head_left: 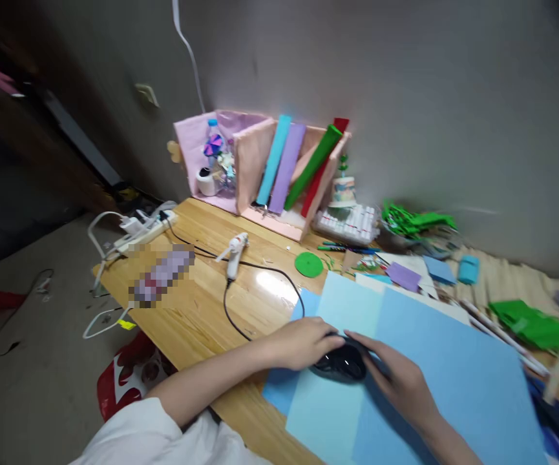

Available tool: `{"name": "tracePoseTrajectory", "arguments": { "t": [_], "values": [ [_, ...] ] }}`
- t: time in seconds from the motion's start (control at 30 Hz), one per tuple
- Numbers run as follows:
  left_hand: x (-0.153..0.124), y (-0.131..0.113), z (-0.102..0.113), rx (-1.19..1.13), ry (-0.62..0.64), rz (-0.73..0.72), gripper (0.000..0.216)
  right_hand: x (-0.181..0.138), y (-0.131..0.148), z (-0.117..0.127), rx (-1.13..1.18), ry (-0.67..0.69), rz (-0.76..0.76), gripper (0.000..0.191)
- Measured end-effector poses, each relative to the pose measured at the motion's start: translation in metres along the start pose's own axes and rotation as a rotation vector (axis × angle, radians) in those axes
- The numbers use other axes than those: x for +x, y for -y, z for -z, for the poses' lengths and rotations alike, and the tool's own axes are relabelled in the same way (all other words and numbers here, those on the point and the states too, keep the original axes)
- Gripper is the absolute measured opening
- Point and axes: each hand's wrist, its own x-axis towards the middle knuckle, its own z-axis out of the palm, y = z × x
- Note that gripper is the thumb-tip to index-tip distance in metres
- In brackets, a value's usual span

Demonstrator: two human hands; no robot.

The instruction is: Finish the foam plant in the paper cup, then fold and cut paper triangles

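Note:
Both hands meet at a glossy black rounded object point(340, 363) that looks like a computer mouse; blur hides its exact kind. My left hand point(303, 342) is closed on its upper left side, with the fingertips partly hidden. On the other side, my right hand point(398, 371) holds its right edge between the thumb and long fingers. Beneath them lie overlapping sheets, a pale aqua one point(330, 400) and a larger blue one point(448, 374). A white hot glue gun point(235, 252) stands on the wooden table point(201, 303), its black cord curving toward the sheets.
A pink partitioned box point(250, 168) holds coloured strips against the wall. Markers point(351, 223), a green disc point(309, 264) and green scraps point(417, 219) lie farther back. At left are a power strip point(141, 236) and a pixelated item point(163, 274). Green folded material point(534, 323) rests at right.

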Motion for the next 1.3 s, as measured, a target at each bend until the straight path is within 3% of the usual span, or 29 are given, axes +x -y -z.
{"name": "tracePoseTrajectory", "arguments": {
  "t": [0.23,0.57,0.67,0.77,0.83,0.97,1.3],
  "values": [
    [0.009,0.008,-0.004,-0.176,-0.025,0.069,0.046,0.010,0.002,0.000,0.129,-0.006,-0.140,0.029],
    [0.010,0.004,-0.005,-0.231,-0.016,0.121,0.043,0.008,0.005,0.003,0.228,-0.020,-0.175,0.032],
    [0.010,0.005,-0.006,-0.263,-0.032,0.144,0.044,0.004,0.009,0.010,0.210,-0.127,-0.226,0.032],
    [0.009,0.005,-0.007,-0.277,-0.043,0.174,0.044,-0.003,0.012,0.019,0.157,-0.230,-0.247,0.021],
    [0.008,0.005,-0.007,-0.278,-0.057,0.187,0.044,-0.007,0.015,0.021,0.152,-0.149,-0.220,0.016],
    [0.009,0.004,-0.008,-0.273,-0.063,0.190,0.044,-0.007,0.020,0.017,0.134,0.036,-0.204,0.023],
    [0.008,0.003,-0.009,-0.265,-0.068,0.158,0.042,-0.001,0.028,0.013,0.118,0.100,-0.214,0.016]
  ]
}}
